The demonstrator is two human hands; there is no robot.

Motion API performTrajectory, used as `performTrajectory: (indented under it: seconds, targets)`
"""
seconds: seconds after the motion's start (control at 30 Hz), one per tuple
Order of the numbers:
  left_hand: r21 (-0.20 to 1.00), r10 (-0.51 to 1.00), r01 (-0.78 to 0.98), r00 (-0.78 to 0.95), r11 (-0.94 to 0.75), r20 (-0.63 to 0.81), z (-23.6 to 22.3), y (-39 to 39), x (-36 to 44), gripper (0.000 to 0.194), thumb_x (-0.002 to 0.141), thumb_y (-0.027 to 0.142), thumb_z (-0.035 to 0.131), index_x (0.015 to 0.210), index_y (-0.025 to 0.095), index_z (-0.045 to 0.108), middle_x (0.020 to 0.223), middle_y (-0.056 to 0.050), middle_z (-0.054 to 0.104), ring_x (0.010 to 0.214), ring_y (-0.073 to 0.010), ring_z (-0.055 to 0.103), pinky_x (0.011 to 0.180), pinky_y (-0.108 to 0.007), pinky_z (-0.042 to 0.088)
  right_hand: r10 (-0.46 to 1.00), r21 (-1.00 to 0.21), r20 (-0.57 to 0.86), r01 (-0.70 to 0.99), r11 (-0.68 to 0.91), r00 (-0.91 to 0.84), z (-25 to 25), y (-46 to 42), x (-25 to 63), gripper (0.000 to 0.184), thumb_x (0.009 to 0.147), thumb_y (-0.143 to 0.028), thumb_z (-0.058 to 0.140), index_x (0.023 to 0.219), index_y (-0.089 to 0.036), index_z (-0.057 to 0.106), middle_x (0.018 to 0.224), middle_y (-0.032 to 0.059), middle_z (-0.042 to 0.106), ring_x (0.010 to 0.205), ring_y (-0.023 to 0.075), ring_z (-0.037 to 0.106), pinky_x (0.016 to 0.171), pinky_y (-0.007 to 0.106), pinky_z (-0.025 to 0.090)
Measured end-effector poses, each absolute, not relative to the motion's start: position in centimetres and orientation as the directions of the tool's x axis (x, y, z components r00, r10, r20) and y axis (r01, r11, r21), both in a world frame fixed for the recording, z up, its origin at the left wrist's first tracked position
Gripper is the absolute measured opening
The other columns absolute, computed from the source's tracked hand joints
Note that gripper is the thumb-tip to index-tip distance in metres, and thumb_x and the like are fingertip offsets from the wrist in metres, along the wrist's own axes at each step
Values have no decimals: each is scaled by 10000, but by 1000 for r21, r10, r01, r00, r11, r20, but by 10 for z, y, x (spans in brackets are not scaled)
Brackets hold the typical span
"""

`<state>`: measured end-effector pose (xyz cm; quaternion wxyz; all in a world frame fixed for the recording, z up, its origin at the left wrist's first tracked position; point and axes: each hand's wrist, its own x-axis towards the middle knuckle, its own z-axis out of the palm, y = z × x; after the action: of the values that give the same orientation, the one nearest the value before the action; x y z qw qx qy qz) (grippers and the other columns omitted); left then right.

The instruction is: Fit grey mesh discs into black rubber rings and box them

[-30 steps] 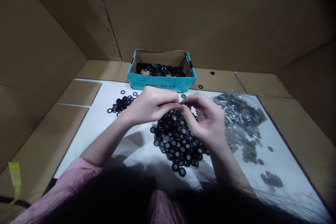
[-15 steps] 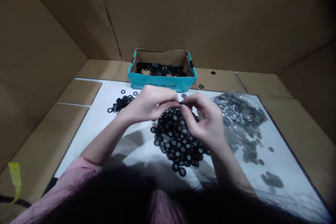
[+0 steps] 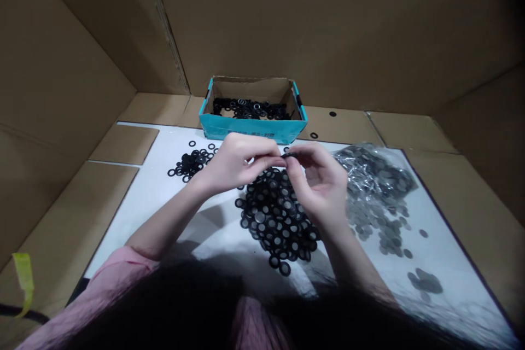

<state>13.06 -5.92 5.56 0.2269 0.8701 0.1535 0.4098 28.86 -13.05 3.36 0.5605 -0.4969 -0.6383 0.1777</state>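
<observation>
Brown cardboard walls (image 3: 307, 27) enclose the work area on the left, back and right, around a flat white work surface (image 3: 143, 191). At its far edge stands an open teal box (image 3: 252, 128), with many black rings lying inside. On the right rests a clear plastic bag (image 3: 377, 169) full of grey discs, with loose grey discs (image 3: 388, 232) spilled on the near side of it. The left hand (image 3: 232, 163) and right hand (image 3: 322, 180) meet above a central pile (image 3: 279, 221) of black rings with pale grey centres. A smaller heap of black rings (image 3: 192, 161) lies left of the left hand. Smallest is the single black ring (image 3: 290, 155) raised over that central pile: thumb and forefinger of each hand pinch it, the left at its left edge; its centre is hidden.
</observation>
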Motion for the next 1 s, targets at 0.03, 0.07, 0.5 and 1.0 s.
performTrajectory:
  seconds: [0.03, 0.07, 0.5, 1.0]
  targets:
    - [530, 455, 81, 633, -844, 627, 55, -59, 131, 224, 890, 165, 571, 674, 125, 615, 588, 19, 597, 531, -66, 484, 539, -183, 364, 826, -778, 548, 444, 445, 133, 33, -130, 288, 38, 877, -186, 545, 859, -214, 563, 794, 15, 593, 733, 147, 562, 644, 298, 455]
    - [540, 456, 84, 651, -838, 607, 54, -58, 131, 228, 890, 170, 573, 670, 126, 613, 588, 20, 596, 534, -67, 486, 544, -184, 367, 820, -768, 557, 459, 447, 133, 33, -130, 288, 43, 875, -182, 545, 854, -215, 562, 789, 17, 591, 736, 152, 561, 648, 304, 455]
    - [402, 439, 224, 672, -888, 596, 58, -62, 124, 179, 876, 131, 557, 697, 140, 562, 628, 25, 587, 566, -76, 501, 545, -193, 342, 767, -555, 634, 633, 539, -97, 38, -128, 289, 118, 825, -106, 576, 776, -201, 527, 713, 1, 576, 635, 121, 515, 576, 265, 419]
    - [986, 706, -64, 691, -156, 157, 60, -61, 130, 456, 843, 535, 606, 654, 129, 520, 502, 30, 521, 384, -38, 416, 384, -173, 293, 781, -657, 624, 546, 520, 8, 42, -131, 300, 186, 801, -243, 681, 984, -253, 652, 907, 40, 612, 821, 184, 568, 658, 333, 469]
